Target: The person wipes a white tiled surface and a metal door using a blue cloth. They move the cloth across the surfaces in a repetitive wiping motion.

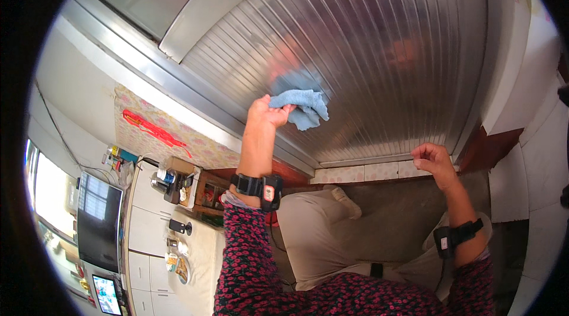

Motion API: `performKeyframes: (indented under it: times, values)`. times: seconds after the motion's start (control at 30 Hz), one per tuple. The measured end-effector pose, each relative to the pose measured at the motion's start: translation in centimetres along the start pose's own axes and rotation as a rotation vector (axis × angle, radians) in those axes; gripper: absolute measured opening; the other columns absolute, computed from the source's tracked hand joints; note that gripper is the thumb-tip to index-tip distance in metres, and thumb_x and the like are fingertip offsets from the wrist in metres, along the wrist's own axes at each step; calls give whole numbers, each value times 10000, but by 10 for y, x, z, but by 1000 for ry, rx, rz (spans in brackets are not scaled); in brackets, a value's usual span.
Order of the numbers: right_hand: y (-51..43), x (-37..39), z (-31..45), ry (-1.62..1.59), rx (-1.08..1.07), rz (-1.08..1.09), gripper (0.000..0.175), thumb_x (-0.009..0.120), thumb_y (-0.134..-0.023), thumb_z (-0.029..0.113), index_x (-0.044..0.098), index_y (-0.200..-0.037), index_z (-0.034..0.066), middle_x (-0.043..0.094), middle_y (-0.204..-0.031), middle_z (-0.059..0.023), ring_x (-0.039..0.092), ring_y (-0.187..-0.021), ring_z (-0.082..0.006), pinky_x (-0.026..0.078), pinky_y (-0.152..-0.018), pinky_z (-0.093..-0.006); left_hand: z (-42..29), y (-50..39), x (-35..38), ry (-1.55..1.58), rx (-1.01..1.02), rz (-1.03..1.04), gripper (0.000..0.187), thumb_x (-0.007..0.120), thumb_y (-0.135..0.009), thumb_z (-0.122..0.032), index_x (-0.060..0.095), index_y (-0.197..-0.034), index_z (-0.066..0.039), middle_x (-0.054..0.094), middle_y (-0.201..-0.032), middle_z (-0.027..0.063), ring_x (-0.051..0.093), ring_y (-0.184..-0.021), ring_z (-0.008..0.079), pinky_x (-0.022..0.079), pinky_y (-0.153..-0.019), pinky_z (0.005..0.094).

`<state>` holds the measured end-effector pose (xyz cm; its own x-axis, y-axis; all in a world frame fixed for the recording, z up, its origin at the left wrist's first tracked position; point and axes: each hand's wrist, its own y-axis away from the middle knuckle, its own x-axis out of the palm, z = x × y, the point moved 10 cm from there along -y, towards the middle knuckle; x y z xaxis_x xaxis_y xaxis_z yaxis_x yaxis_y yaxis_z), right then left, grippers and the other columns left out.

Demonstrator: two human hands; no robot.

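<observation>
My left hand (266, 113) grips a light blue cloth (306, 105), which hangs over the fingers in loose folds. The cloth is against or just off a ribbed metal door panel (355, 40); I cannot tell whether it touches. The shiny panel mirrors the blue of the cloth above it. Lower on the right, my right hand (433, 165) holds nothing, its fingers curled and apart, near the door's bottom edge. A black strapped device sits on each wrist.
A tiled sill (344, 174) runs beneath the door, and a metal frame (146, 53) borders its left side. Further left are a cloth-covered table (204, 245) with dishes, white cabinets (144, 227) and a television (98, 222). A white-tiled wall (544, 165) stands right.
</observation>
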<state>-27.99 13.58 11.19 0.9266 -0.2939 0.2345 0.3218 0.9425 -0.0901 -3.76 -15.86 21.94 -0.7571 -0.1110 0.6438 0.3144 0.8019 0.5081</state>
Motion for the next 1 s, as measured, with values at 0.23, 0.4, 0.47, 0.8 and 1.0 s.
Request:
performKeyframes:
  times: [0.23, 0.4, 0.47, 0.8, 1.0]
  values:
    - [2, 1, 3, -16, -25, -18, 193, 645, -722, 86, 589, -885, 1, 576, -754, -10, 526, -675, -84, 443, -630, -222, -38, 29, 39, -98, 60, 49, 553, 244, -955, -333, 217, -1306, 93, 278, -1336, 275, 278, -1222, 474, 351, -992, 463]
    - [2, 2, 2, 2, -14, 10, 196, 658, -732, 84, 597, -903, 10, 576, -799, 7, 526, -725, -73, 446, -674, -233, -70, 52, 63, -81, 122, 124, 544, 245, -958, -314, 192, -1309, 99, 292, -1331, 270, 295, -1217, 463, 344, -1000, 460]
    - [2, 2, 1, 17, -9, 3, 191, 657, -730, 87, 598, -897, 15, 574, -795, 8, 525, -722, -72, 445, -670, -234, -89, 63, 76, -46, 169, 204, 518, 244, -961, -285, 191, -1299, 105, 308, -1323, 266, 336, -1198, 443, 339, -1002, 480]
    - [4, 4, 4, 6, -11, -29, 171, 642, -717, 91, 588, -861, 16, 565, -746, -5, 520, -664, -84, 441, -608, -232, -198, 190, 96, -281, 1252, 187, 342, 349, -943, -207, 428, -1158, 47, 497, -1142, 180, 515, -1043, 302, 423, -906, 408]
    - [6, 9, 3, 31, -17, -9, 163, 634, -735, 92, 592, -875, 20, 564, -762, 5, 515, -691, -76, 435, -637, -226, -154, 186, 119, -1131, 1981, -51, 573, 506, -854, -261, 318, -1315, 22, 349, -1304, 266, 295, -1246, 370, 173, -1052, 431]
